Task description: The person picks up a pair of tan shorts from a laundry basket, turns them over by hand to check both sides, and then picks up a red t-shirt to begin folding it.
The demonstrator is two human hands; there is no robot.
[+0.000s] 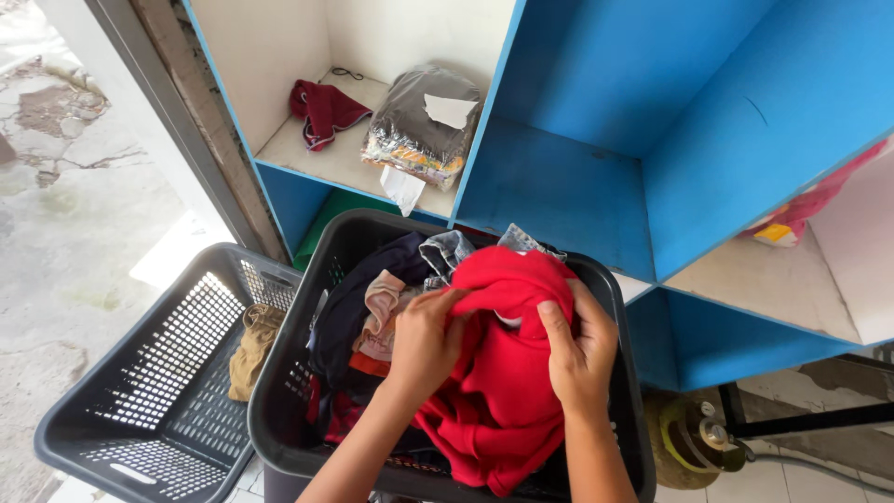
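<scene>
Both hands grip a red garment (503,391) that lies on top of a pile of clothes in a dark grey laundry basket (624,307). My left hand (426,343) pinches the garment's upper left edge. My right hand (579,349) clutches its upper right side. Under the red cloth lie a dark navy piece (358,298), a pink-beige piece (382,307) and a grey denim piece (447,250).
A second dark basket (121,410) at the left holds one tan garment (251,349). Behind stands a blue cubby shelf (577,177) with a dark red cloth (324,110) and a plastic-wrapped bundle (419,126). A green gas cylinder (684,447) sits at the lower right.
</scene>
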